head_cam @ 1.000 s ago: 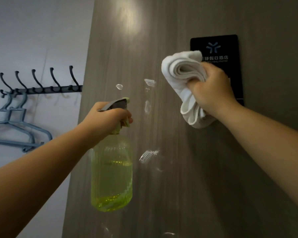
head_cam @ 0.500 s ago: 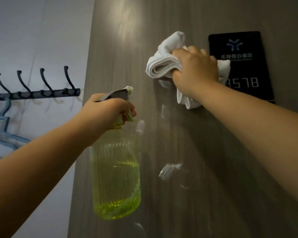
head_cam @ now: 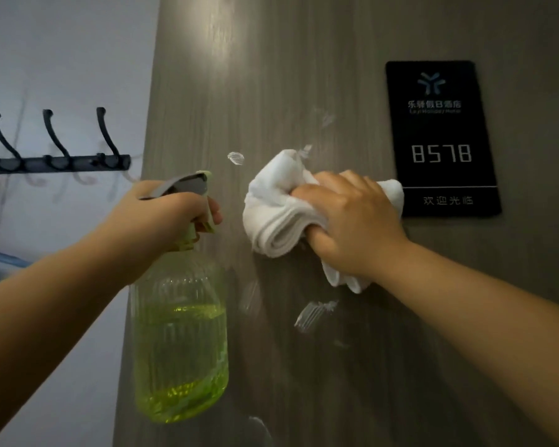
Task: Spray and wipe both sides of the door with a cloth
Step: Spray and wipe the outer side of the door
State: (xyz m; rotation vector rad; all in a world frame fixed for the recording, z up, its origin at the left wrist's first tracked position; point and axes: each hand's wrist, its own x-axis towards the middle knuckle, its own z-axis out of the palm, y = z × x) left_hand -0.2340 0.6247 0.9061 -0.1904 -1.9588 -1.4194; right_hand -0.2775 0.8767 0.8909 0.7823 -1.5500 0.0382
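Our right hand [head_cam: 352, 227] clutches a bunched white cloth [head_cam: 278, 214] and presses it flat against the grey wood-grain door [head_cam: 304, 59]. Our left hand [head_cam: 162, 217] grips the neck of a spray bottle [head_cam: 179, 343] (partly filled with yellow-green liquid), held just beside the cloth. Wet streaks [head_cam: 313, 314] mark the door; a black number plaque [head_cam: 439, 137] sits to the right, a hook rail [head_cam: 55, 162] on the wall to the left.

Black room plaque [head_cam: 441, 138], coat hook rail [head_cam: 54, 162] on white wall [head_cam: 62, 59]
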